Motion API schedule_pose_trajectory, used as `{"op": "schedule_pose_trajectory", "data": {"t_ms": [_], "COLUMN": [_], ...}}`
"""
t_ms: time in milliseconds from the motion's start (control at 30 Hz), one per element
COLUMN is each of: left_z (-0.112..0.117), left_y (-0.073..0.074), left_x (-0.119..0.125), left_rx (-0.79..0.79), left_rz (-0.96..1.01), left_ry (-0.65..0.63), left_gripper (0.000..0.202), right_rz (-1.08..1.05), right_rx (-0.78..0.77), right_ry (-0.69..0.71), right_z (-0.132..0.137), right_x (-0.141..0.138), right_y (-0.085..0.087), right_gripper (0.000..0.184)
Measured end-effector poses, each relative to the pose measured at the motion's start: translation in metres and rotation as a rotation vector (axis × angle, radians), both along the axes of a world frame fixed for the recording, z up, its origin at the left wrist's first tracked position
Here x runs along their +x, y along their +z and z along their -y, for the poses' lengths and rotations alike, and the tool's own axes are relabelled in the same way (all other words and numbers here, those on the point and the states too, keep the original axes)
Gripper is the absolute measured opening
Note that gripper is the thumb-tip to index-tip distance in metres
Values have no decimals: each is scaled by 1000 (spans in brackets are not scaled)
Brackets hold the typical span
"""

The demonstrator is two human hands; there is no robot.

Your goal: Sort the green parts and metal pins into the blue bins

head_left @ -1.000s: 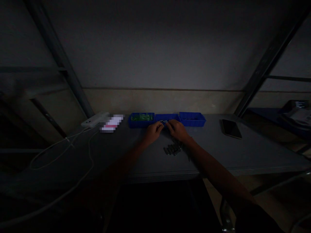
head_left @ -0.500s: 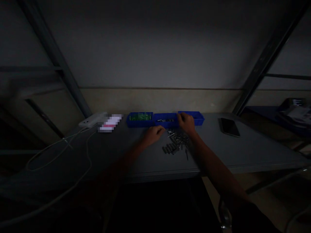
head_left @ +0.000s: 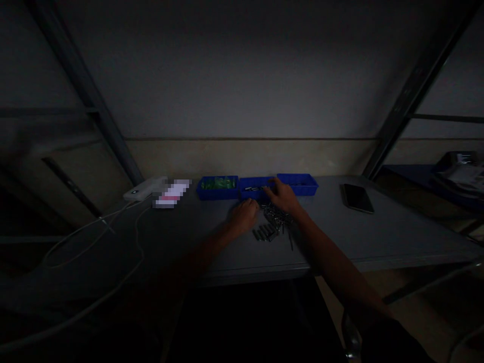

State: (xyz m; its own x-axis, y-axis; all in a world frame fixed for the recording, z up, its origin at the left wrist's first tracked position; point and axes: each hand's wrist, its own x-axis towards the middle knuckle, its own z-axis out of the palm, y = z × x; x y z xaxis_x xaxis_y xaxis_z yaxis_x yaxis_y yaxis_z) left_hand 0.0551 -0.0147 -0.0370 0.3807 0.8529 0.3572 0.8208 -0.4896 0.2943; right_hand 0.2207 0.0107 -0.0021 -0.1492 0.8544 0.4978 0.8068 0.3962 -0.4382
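In the dim light, my left hand rests near the table in front of the middle blue bin, its fingers curled together; whatever they may hold is hidden. My right hand reaches over the right end of that bin, thumb and forefinger apart, nothing visible between them. Small metal pins lie inside the middle bin. Below my hands a loose pile of metal pins spreads on the table, with several thicker metal cylinders at its near left side.
The left blue bin holds green pieces. A right blue bin stands beside the middle one. A dark phone lies to the right on the grey table. White cables trail from a white device at left.
My right hand has shifted left, from between the middle and right bins to the middle bin's right end, and its fingers have spread. My left hand has come slightly nearer and turned, fingers curled.
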Motion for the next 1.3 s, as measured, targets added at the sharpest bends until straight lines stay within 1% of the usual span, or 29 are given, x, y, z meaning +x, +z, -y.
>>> {"op": "schedule_pose_trajectory", "data": {"t_ms": [33,100,167,233,400,600,700,933,1100,1300], "left_z": [-2,-7,-13,-18,-22,-20,-19,-11,-9,-5], "left_y": [-1,-1,-1,-2,-4,0,3,9,13,19], "left_x": [-2,-7,-13,-18,-21,-19,-19,-16,-16,-15], "left_rx": [11,20,19,22,55,47,39,86,109,76], "left_rz": [15,55,114,180,292,329,354,459,482,476], "left_ry": [-1,11,31,40,12,76,87,-6,-3,11], "left_gripper": [14,16,17,16,15,12,11,7,11,20], "right_rz": [25,60,88,109,127,167,189,194,103,120], "right_rx": [-7,-13,-9,-2,7,-1,9,46,64,102], "right_ry": [79,191,260,295,300,286,269,194,247,281], "right_z": [3,8,12,14,16,18,17,17,21,20], "right_x": [-5,-11,-13,-14,-15,-16,-16,-18,-16,-14], "right_y": [0,1,3,4,6,9,8,7,11,12], "right_gripper": [38,33,23,12,10,10,11,24,20,13]}}
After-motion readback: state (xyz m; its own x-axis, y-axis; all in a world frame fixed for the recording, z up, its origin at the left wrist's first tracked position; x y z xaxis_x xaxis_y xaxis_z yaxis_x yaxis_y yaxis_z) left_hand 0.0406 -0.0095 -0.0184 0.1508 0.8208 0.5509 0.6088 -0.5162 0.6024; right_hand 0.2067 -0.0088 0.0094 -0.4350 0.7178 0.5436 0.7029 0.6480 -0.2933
